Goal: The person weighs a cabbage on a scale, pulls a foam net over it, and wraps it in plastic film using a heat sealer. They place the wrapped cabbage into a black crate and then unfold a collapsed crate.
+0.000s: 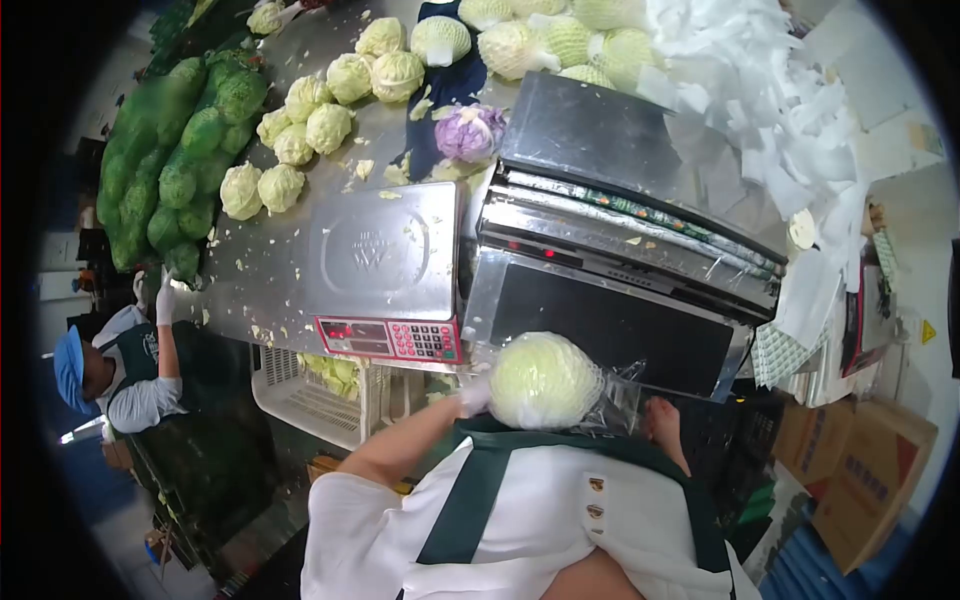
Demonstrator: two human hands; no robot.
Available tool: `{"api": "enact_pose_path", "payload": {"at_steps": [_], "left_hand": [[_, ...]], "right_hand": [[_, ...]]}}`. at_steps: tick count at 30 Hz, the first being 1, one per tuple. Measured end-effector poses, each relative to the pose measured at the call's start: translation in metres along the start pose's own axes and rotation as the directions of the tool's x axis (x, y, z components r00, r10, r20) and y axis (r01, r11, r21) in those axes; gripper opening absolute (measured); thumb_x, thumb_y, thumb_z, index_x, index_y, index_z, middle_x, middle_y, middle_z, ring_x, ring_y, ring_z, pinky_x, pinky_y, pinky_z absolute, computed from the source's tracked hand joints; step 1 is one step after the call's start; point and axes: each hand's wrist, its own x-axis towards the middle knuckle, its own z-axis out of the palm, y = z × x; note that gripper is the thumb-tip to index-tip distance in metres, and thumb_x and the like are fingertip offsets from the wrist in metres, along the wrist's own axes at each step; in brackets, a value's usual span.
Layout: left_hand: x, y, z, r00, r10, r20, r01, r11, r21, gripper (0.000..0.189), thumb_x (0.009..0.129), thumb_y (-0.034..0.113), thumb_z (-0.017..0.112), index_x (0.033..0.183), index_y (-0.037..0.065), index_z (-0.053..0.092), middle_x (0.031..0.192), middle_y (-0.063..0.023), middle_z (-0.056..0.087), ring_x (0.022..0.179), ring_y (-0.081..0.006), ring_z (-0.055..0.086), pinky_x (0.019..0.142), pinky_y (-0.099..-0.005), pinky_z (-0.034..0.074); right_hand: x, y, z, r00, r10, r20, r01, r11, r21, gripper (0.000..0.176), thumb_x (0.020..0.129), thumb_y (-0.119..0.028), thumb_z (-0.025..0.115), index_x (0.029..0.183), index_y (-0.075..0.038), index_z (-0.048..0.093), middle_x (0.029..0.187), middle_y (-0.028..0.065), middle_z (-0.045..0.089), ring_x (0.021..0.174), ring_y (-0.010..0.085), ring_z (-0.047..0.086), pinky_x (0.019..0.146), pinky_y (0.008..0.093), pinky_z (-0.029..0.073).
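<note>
A pale green cabbage (546, 380) in white foam netting is held close to the apron, at the front edge of the wrapping machine (600, 320). My left hand (476, 396), in a white glove, grips its left side, with the fingers partly hidden. Clear plastic film (615, 402) bunches at the cabbage's right side. My right hand (663, 420), apparently bare, is closed at the film's right end. To the left of the machine, a scale (383, 250) with a red keypad has bare metal on top, with a leaf scrap near its back edge.
Unwrapped cabbages (328, 128), a purple cabbage (468, 133) and netted cabbages (515, 50) lie at the back. Green mesh sacks (180, 150) are at the left, near a co-worker (135, 370). A white crate (310, 400) stands below the scale; foam nets (750, 90) pile at back right.
</note>
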Motion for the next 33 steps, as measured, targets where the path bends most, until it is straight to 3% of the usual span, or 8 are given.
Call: {"api": "enact_pose_path", "payload": {"at_steps": [3, 8, 12, 16, 20, 23, 26, 33], "left_hand": [[0.038, 0.014, 0.04, 0.913, -0.115, 0.391, 0.349, 0.715, -0.606, 0.03, 0.083, 0.021, 0.05, 0.106, 0.003, 0.056, 0.103, -0.0129, 0.059, 0.088, -0.0237, 0.058, 0.076, -0.0368, 0.048], [0.044, 0.04, 0.064, 0.758, -0.008, 0.652, 0.612, 0.353, -0.708, 0.039, 0.082, 0.026, 0.051, 0.112, 0.002, 0.053, 0.111, -0.0153, 0.054, 0.098, -0.0249, 0.056, 0.084, -0.0383, 0.046], [0.037, 0.116, 0.035, 0.723, -0.058, 0.688, 0.539, 0.671, -0.509, 0.047, 0.081, 0.031, 0.053, 0.117, 0.0, 0.05, 0.118, -0.0173, 0.051, 0.106, -0.0259, 0.053, 0.09, -0.0396, 0.043], [0.014, 0.158, 0.063, 0.682, 0.073, 0.728, -0.099, 0.995, -0.006, 0.057, 0.076, 0.037, 0.058, 0.118, 0.0, 0.051, 0.121, -0.0179, 0.05, 0.114, -0.0263, 0.046, 0.099, -0.0406, 0.032], [0.006, 0.17, 0.087, 0.443, 0.279, 0.852, -0.596, 0.802, 0.047, 0.057, 0.072, 0.039, 0.064, 0.112, -0.001, 0.056, 0.121, -0.0174, 0.05, 0.114, -0.027, 0.046, 0.094, -0.0354, 0.035], [0.0, 0.182, 0.1, 0.433, 0.324, 0.841, -0.734, 0.668, 0.12, 0.056, 0.069, 0.041, 0.066, 0.106, -0.001, 0.059, 0.108, -0.018, 0.058, 0.102, -0.0298, 0.054, 0.089, -0.0378, 0.038], [-0.004, 0.184, 0.115, 0.46, 0.481, 0.747, -0.836, 0.518, 0.181, 0.037, 0.068, 0.026, 0.066, 0.091, -0.002, 0.061, 0.095, -0.0175, 0.063, 0.09, -0.0295, 0.06, 0.081, -0.0369, 0.045], [0.016, 0.178, 0.158, 0.477, 0.648, 0.594, -0.868, 0.24, 0.435, 0.014, 0.071, 0.003, 0.058, 0.085, -0.001, 0.059, 0.09, -0.015, 0.063, 0.084, -0.0262, 0.061, 0.076, -0.0329, 0.048]], "right_hand": [[-0.005, 0.02, 0.014, 0.993, -0.114, 0.015, 0.111, 0.988, 0.109, 0.025, 0.09, -0.023, 0.047, 0.071, -0.008, 0.047, 0.047, -0.0018, 0.038, 0.032, 0.0096, 0.036, 0.03, 0.0246, 0.028], [-0.06, -0.004, 0.023, 0.974, -0.22, -0.055, 0.225, 0.916, 0.332, 0.026, 0.088, -0.023, 0.051, 0.067, -0.008, 0.045, 0.047, -0.0018, 0.037, 0.035, 0.008, 0.035, 0.032, 0.0224, 0.026], [-0.116, -0.087, 0.018, 0.778, -0.592, -0.21, 0.624, 0.765, 0.158, 0.024, 0.084, -0.014, 0.053, 0.064, -0.007, 0.043, 0.053, -0.0017, 0.04, 0.041, 0.0049, 0.036, 0.037, 0.0202, 0.027], [-0.144, -0.17, 0.042, 0.306, -0.931, -0.197, 0.804, 0.364, -0.471, 0.014, 0.083, -0.009, 0.058, 0.072, 0.0, 0.054, 0.062, -0.0029, 0.049, 0.055, 0.0011, 0.041, 0.048, 0.0163, 0.031], [-0.068, -0.195, 0.076, 0.611, -0.755, -0.237, 0.649, 0.65, -0.396, 0.01, 0.08, -0.013, 0.061, 0.08, -0.003, 0.063, 0.067, 0.0025, 0.06, 0.06, 0.0081, 0.054, 0.053, 0.023, 0.044], [0.021, -0.103, 0.12, 0.68, -0.662, 0.314, 0.733, 0.623, -0.275, 0.013, 0.081, -0.011, 0.055, 0.079, -0.004, 0.066, 0.076, 0.0076, 0.064, 0.07, 0.0138, 0.059, 0.065, 0.0287, 0.048], [0.007, -0.062, 0.137, 0.668, -0.198, 0.717, 0.12, 0.98, 0.159, 0.023, 0.083, -0.018, 0.053, 0.1, -0.004, 0.061, 0.096, 0.0118, 0.063, 0.086, 0.0211, 0.061, 0.078, 0.0339, 0.048], [0.007, 0.031, 0.008, 0.983, -0.164, 0.087, 0.063, 0.733, 0.677, 0.033, 0.086, -0.028, 0.049, 0.109, -0.006, 0.055, 0.105, 0.0107, 0.06, 0.093, 0.0233, 0.059, 0.08, 0.0387, 0.049]]}}
